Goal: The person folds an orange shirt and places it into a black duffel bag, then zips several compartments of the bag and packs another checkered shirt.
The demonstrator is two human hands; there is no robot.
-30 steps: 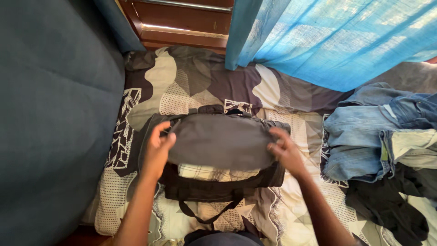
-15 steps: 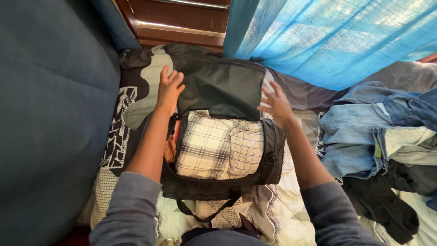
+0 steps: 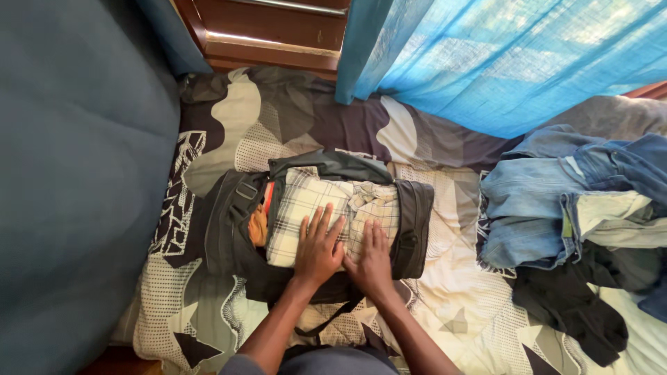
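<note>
A black duffel bag lies open on the patterned bedsheet, its lid flap folded back behind it. Inside sits a folded cream plaid shirt, with something orange at its left end. My left hand and my right hand lie flat, side by side, on the near part of the plaid shirt, fingers spread and pointing away from me. Neither hand grips anything.
A heap of blue jeans and dark clothes lies on the right of the bed. A blue curtain hangs above. A dark blue cushion fills the left side. A brown wooden frame is at the back.
The bag's lid was lifted off the plaid shirt and swung back. Both hands then let it go and came down flat onto the shirt.
</note>
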